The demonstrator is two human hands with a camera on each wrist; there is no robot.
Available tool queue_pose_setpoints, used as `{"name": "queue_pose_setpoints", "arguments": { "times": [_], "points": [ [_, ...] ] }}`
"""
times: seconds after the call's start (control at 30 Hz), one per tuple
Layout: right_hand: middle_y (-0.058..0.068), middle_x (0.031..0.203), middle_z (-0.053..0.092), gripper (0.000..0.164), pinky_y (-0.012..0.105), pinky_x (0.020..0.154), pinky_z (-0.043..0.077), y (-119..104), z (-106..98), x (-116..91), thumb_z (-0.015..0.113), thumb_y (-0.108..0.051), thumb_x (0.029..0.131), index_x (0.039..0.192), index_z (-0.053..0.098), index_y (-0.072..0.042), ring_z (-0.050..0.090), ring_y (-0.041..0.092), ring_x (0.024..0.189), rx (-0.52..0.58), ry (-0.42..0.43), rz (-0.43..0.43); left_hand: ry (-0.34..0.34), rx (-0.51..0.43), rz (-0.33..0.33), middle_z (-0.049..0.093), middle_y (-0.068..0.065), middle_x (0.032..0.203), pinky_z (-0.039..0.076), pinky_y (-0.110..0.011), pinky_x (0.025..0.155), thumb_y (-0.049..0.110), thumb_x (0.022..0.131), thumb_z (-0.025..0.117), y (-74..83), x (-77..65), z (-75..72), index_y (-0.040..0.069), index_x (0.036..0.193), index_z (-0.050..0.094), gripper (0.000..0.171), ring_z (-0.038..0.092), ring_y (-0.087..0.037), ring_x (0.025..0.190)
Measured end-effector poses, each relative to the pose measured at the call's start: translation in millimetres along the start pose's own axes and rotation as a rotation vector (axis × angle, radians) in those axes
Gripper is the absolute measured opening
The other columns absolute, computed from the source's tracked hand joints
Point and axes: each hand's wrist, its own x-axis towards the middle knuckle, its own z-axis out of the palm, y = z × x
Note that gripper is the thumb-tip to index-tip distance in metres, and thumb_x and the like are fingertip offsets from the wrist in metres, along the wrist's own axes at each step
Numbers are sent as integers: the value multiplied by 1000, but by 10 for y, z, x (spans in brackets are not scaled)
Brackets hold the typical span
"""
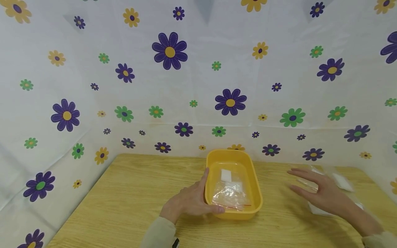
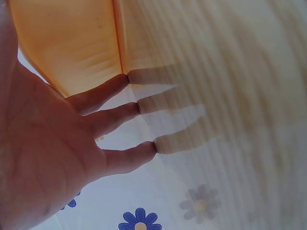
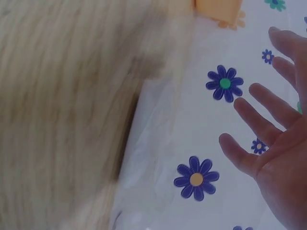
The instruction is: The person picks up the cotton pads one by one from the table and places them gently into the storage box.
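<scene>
A yellow plastic tub (image 1: 256, 182) stands on the wooden table. Inside it lie clear zip bags (image 1: 228, 196) with white pieces in them, one edged by a red strip. My left hand (image 1: 190, 199) rests against the tub's near left corner, thumb at the front wall and fingers along the left side. In the left wrist view its fingers (image 2: 120, 120) reach fairly straight down to the tabletop. Over on the right, my right hand (image 1: 328, 193) hovers with spread fingers and holds nothing. Below and beyond it are clear packets (image 1: 342, 181) with white contents, partly hidden by the hand.
The wooden table (image 1: 124, 199) reaches back to a white flowered sheet (image 1: 198, 82), which rises behind it and along the left side. Between the tub and the right-hand packets lies a strip of bare wood.
</scene>
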Motion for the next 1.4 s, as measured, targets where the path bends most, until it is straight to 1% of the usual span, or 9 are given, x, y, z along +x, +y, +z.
{"name": "queue_pose_setpoints", "arguments": {
  "times": [0.2, 0.47, 0.6, 0.73, 0.83, 0.97, 1.1, 1.27, 1.4],
  "points": [
    [-25, 124, 67, 48, -6, 94, 31, 153, -61, -142, 86, -7, 79, 124, 74, -20, 38, -29, 122, -30, 19, -54, -7, -16, 10, 30, -3, 170, 44, -60, 114, 77, 72, 75, -7, 15, 11, 32, 165, -12, 135, 53, -34, 139],
    [-35, 117, 63, 37, 8, 70, 50, 429, -170, -313, 85, -14, 83, 118, 77, -24, 42, -30, 110, -69, -78, 87, -6, -20, 19, 31, -3, 169, 45, -59, 113, 77, 72, 76, -11, 22, 12, 31, 165, -12, 135, 54, -32, 137],
    [-21, 114, 72, 31, 20, 65, 55, 537, -193, -362, 86, -21, 82, 112, 79, -26, 46, -25, 105, -122, -143, 177, -10, -19, 7, 31, -3, 169, 45, -59, 113, 77, 71, 75, -9, 22, 17, 32, 164, -12, 136, 55, -32, 136],
    [8, 114, 78, 24, 43, 72, 62, 575, -228, -383, 84, -25, 85, 108, 80, -22, 69, 17, 110, -141, -227, 250, -15, -24, -2, 31, -3, 169, 44, -60, 114, 78, 71, 75, -6, 25, 15, 32, 165, -12, 135, 54, -33, 137],
    [15, 114, 77, 23, 51, 78, 61, 608, -244, -396, 84, -29, 85, 106, 80, -22, 69, 27, 108, -160, -289, 288, -17, -19, -5, 31, -4, 169, 44, -60, 114, 78, 71, 75, -7, 23, 13, 31, 165, -12, 136, 54, -33, 138],
    [-2, 106, 80, 27, 25, 75, 56, 668, -208, -427, 89, -31, 77, 102, 80, -27, 61, -7, 97, -189, -285, 203, -18, -10, -6, 31, -5, 169, 44, -59, 114, 79, 71, 74, -7, 22, 12, 31, 165, -12, 136, 54, -33, 137],
    [-20, 102, 76, 32, 5, 75, 45, 655, -110, -434, 93, -24, 70, 98, 79, -29, 62, -10, 95, -163, -211, -5, -17, -15, -2, 31, -4, 169, 44, -60, 114, 79, 72, 74, -3, 27, 7, 33, 164, -12, 134, 55, -32, 135],
    [-18, 99, 76, 38, 10, 71, 44, 517, 2, -391, 97, -25, 61, 95, 80, -30, 61, -1, 89, -223, -143, -153, -11, -18, 6, 30, -3, 170, 43, -61, 114, 78, 72, 74, -3, 22, 5, 33, 164, -12, 134, 53, -33, 139],
    [-11, 102, 77, 34, 16, 67, 47, 419, 36, -372, 92, -17, 71, 101, 80, -29, 60, -2, 90, -171, -250, -182, -10, -7, 1, 30, -3, 170, 44, -60, 113, 79, 72, 73, -4, 17, 4, 33, 164, -12, 133, 54, -33, 137]
  ]
}}
